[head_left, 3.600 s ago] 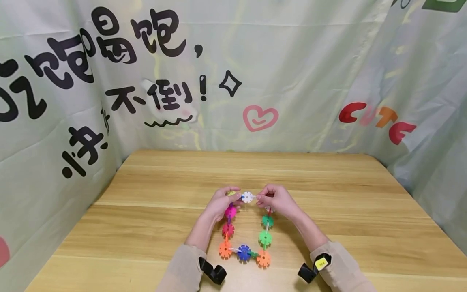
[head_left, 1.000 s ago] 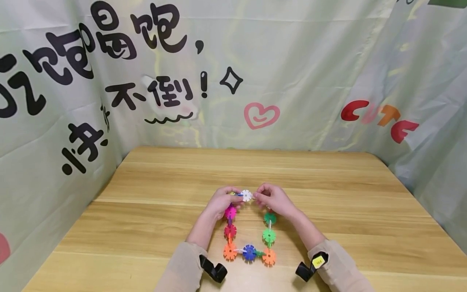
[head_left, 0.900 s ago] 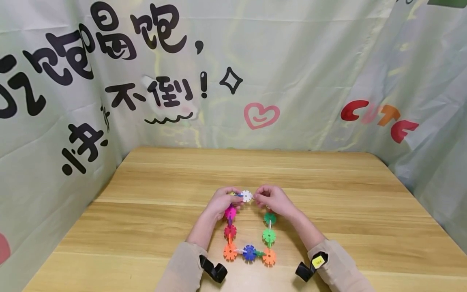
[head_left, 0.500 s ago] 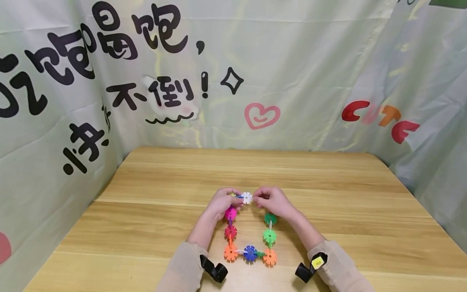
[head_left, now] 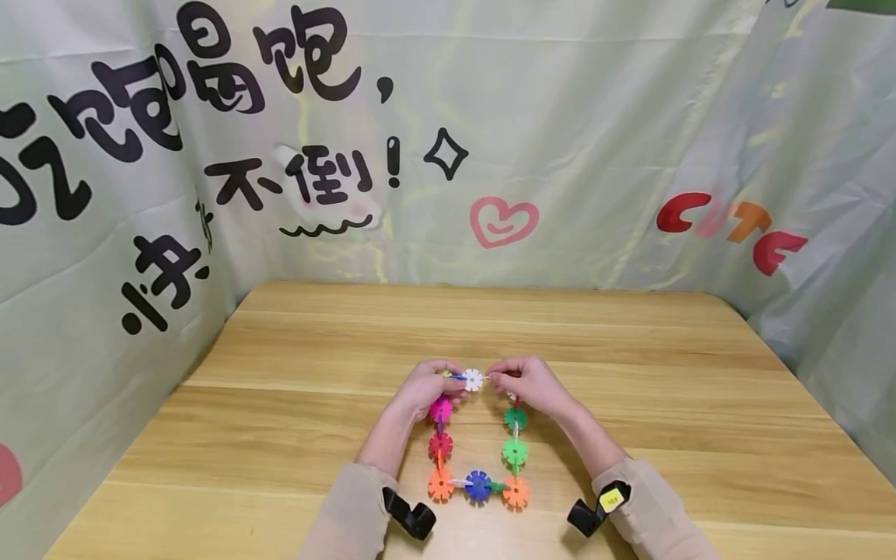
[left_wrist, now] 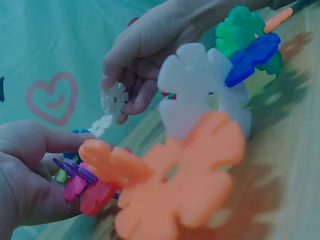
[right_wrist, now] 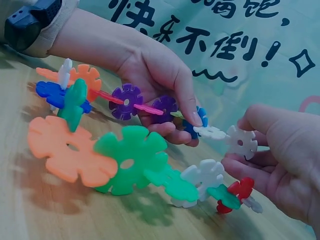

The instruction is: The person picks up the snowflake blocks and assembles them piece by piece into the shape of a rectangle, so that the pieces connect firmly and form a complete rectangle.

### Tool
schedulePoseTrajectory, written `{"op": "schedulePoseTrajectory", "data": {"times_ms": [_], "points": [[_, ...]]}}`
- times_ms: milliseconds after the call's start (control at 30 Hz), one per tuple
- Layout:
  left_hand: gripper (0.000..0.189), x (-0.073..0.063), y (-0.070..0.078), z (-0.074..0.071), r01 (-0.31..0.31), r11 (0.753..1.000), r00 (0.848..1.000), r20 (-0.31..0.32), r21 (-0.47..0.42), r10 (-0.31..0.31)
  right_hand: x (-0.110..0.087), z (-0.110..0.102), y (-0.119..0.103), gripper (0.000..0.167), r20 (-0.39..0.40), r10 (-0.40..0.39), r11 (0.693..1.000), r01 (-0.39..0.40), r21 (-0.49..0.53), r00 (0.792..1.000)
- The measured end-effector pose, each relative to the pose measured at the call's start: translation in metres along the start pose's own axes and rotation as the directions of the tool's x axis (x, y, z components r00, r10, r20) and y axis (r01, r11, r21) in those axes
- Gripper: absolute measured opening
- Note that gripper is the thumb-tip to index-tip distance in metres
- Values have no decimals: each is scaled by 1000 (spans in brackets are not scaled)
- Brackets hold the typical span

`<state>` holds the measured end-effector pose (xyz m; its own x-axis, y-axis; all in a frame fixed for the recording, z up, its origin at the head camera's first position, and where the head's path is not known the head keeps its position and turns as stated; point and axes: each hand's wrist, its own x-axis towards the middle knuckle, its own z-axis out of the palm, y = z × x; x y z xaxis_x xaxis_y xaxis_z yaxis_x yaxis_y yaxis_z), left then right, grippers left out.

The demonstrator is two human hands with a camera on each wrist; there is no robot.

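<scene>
A chain of colourful plastic snowflake discs bends into a near-square on the table. My left hand point(head_left: 420, 389) holds its far left part, thumb and fingers pinching a blue snowflake disc point(right_wrist: 189, 129). A white disc point(head_left: 473, 379) reaches from there across the gap between my hands. With thumb and fingertips my right hand point(head_left: 533, 385) pinches another white snowflake disc point(right_wrist: 242, 142), whose edge meets the first white one. Under the right hand the chain's right side runs past a red disc point(right_wrist: 241, 189) and a teal disc point(head_left: 516, 418); part of it is hidden.
The near row of the chain has an orange disc point(head_left: 441, 484), a blue disc point(head_left: 479, 486) and another orange disc point(head_left: 516, 492). A wooden table point(head_left: 630, 334) extends around, with a printed curtain point(head_left: 560, 117) behind. Black cameras sit on both wrists.
Since the earliest frame my right hand has moved slightly left, closer to the middle white disc. The chain's near row has shifted a little to the right. The left hand keeps its hold.
</scene>
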<state>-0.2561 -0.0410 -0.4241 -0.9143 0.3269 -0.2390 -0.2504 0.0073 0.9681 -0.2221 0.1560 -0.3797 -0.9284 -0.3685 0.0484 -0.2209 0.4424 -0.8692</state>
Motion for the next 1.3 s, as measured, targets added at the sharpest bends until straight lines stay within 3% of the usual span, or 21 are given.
{"op": "schedulePoseTrajectory", "data": {"times_ms": [133, 267, 433, 567, 1067, 1300], "points": [[19, -1, 1, 1, 1, 1000, 1000, -2, -13, -1, 2, 0, 5, 21, -2, -8, 1000, 8, 18, 1000], [18, -1, 2, 2, 3, 1000, 1000, -15, -16, -3, 9, 1, 24, 20, 2, -12, 1000, 12, 25, 1000], [18, -1, 1, 2, -4, 1000, 1000, -14, -2, 4, 16, 2, 40, 24, 1, 31, 995, -31, 93, 1000], [19, 0, 0, 2, -14, 1000, 1000, -6, -4, 14, 17, 3, 41, 25, 0, 69, 986, -69, 153, 998], [19, 2, -1, 5, -11, 999, 1000, -8, -32, 11, 17, 8, 37, 20, -51, 77, 994, -72, 82, 996], [19, 3, -3, 4, -17, 999, 1000, -5, -44, 16, 20, 13, 38, 16, -78, 99, 986, -87, 140, 992]]}}
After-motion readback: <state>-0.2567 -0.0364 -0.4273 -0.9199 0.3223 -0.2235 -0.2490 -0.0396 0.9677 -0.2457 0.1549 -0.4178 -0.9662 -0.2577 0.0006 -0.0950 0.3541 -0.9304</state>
